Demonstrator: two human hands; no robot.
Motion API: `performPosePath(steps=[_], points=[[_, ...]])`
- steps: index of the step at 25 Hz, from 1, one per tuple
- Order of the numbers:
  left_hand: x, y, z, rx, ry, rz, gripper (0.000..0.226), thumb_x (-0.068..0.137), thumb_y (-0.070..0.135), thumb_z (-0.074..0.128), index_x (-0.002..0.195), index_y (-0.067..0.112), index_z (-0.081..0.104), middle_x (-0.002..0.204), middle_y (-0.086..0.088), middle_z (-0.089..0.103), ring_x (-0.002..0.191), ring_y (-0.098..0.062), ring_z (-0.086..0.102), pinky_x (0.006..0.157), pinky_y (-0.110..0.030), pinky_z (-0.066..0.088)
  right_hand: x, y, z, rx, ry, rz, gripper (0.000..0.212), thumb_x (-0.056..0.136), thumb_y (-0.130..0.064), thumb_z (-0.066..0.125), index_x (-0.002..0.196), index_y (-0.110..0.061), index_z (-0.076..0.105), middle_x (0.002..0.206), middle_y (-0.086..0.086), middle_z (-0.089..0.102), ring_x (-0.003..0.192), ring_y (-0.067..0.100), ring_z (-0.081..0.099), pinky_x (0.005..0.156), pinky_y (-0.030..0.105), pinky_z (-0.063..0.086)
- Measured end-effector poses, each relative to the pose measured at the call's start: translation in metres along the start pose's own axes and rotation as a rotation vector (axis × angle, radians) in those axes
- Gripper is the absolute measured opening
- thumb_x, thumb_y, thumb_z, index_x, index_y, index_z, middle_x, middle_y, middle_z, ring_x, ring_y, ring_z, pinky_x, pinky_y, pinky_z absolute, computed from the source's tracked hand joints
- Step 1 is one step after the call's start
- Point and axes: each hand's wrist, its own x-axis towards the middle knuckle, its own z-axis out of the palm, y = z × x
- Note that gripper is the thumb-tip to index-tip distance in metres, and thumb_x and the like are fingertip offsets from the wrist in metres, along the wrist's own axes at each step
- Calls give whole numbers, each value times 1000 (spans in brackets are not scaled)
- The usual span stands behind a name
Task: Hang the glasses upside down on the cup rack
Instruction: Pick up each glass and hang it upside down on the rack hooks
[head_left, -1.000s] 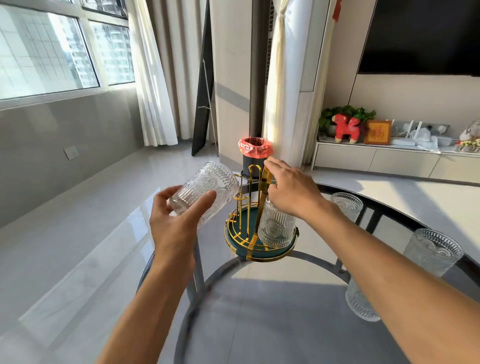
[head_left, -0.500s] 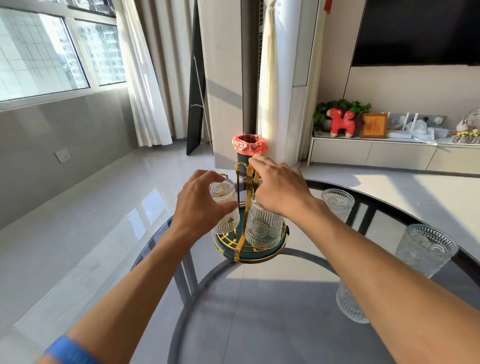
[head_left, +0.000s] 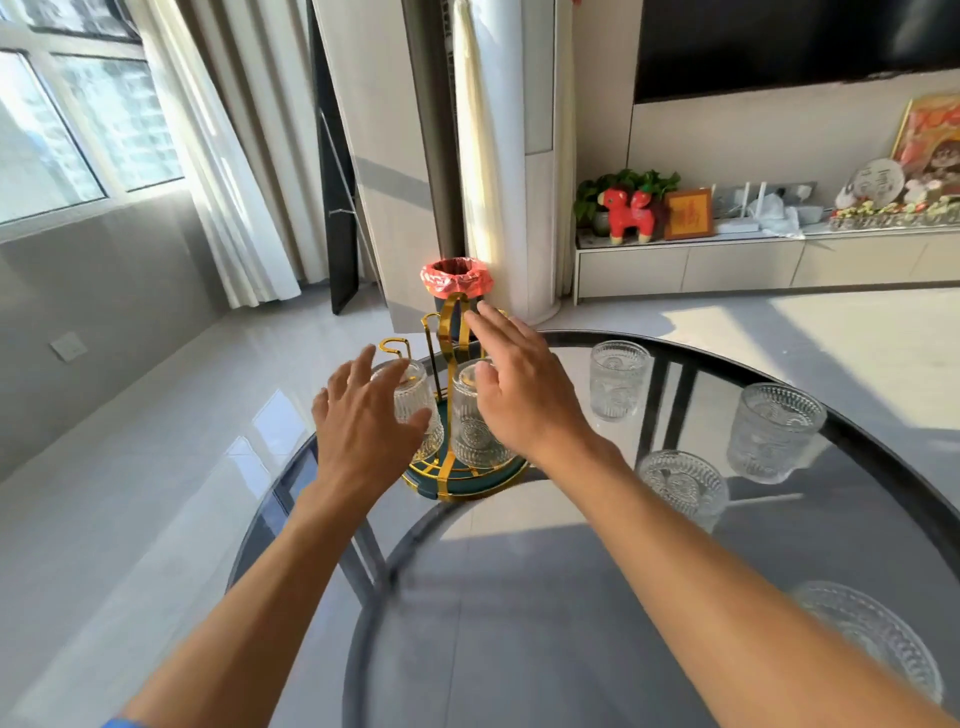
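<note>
The gold wire cup rack (head_left: 448, 332) with a dark green base stands near the far left edge of the round glass table (head_left: 571, 597). Two ribbed clear glasses hang upside down on it: one on the left (head_left: 415, 400), one at the middle (head_left: 470, 426). My left hand (head_left: 363, 421) hovers just in front of the left glass, fingers spread, holding nothing. My right hand (head_left: 519, 384) floats open beside the middle glass and the rack's handle. Several more glasses stand upright on the table: one behind (head_left: 618, 379), one at the right (head_left: 776, 431), one nearer (head_left: 683, 488), one at the front right (head_left: 872, 639).
A dark bin with a red liner (head_left: 456, 278) stands on the floor just behind the rack. A white column and curtain rise beyond it. A low cabinet (head_left: 727, 260) with a red toy horse and ornaments runs along the right wall.
My left hand set its glass upside down on the rack's left peg and let go. My right hand released the rack's handle. Both hands have pulled back slightly and opened.
</note>
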Motion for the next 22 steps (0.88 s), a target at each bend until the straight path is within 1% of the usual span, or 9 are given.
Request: performPosePath(steps=[2, 4, 7, 9, 11, 14, 18, 20, 22], points=[[-31, 16, 3, -166, 150, 103, 54, 80, 22, 72, 132, 17, 57, 147, -10, 48, 132, -33, 42, 107, -51, 35, -57, 0, -4, 125, 91, 20, 52, 90, -12, 46, 142, -16, 42, 154, 3, 37, 140, 25, 32, 114, 42, 27], [-76, 36, 11, -355, 201, 188, 50, 80, 18, 68, 129, 17, 58, 137, -6, 57, 126, -27, 49, 104, -43, 40, -116, 4, -14, 154, 101, 76, 51, 89, -15, 51, 139, -17, 47, 153, 0, 38, 140, 17, 31, 115, 35, 26], [-131, 67, 33, -490, 52, 234, 53, 77, 17, 66, 129, 16, 57, 128, -2, 61, 119, -22, 53, 101, -32, 40, -184, 14, -42, 154, 129, 172, 46, 88, -17, 55, 133, -20, 54, 148, -6, 44, 136, 5, 34, 111, 20, 24], [-147, 92, 50, -506, -64, 266, 61, 75, 17, 69, 134, 14, 53, 131, -3, 59, 121, -24, 52, 103, -25, 35, -217, 19, -63, 164, 139, 205, 43, 87, -19, 55, 130, -22, 58, 145, -11, 46, 133, 0, 37, 108, 16, 27], [-149, 117, 65, -567, -166, 234, 76, 72, 21, 76, 140, 13, 44, 136, -4, 54, 125, -22, 48, 103, -19, 27, -241, 21, -76, 157, 161, 212, 39, 87, -18, 56, 125, -23, 61, 142, -14, 49, 130, -1, 41, 106, 19, 34], [-135, 158, 79, -689, -292, 75, 102, 65, 32, 85, 149, 18, 28, 143, -6, 47, 129, -22, 43, 107, -30, 31, -267, 24, -89, 147, 223, 226, 30, 83, -12, 59, 109, -21, 69, 130, -12, 59, 119, 5, 54, 96, 31, 46], [-106, 185, 90, -698, -353, -46, 110, 60, 41, 87, 149, 23, 25, 127, -8, 60, 118, -24, 55, 92, -29, 38, -274, 23, -94, 191, 277, 210, 27, 78, -9, 61, 99, -24, 71, 119, -13, 66, 106, 9, 63, 82, 32, 53], [-103, 185, 84, -633, -309, -31, 106, 58, 42, 86, 147, 23, 31, 117, -4, 62, 111, -20, 57, 85, -23, 36, -271, 21, -96, 374, 256, 313, 33, 78, -11, 60, 100, -33, 70, 108, -15, 71, 95, 11, 67, 75, 27, 54], [-106, 177, 72, -618, -235, -4, 97, 57, 42, 83, 142, 23, 40, 109, 3, 57, 104, -15, 56, 80, -14, 32, -259, 16, -96, 823, 253, 589, 36, 80, -9, 64, 106, -35, 63, 93, -4, 76, 74, 18, 69, 62, 27, 55]])
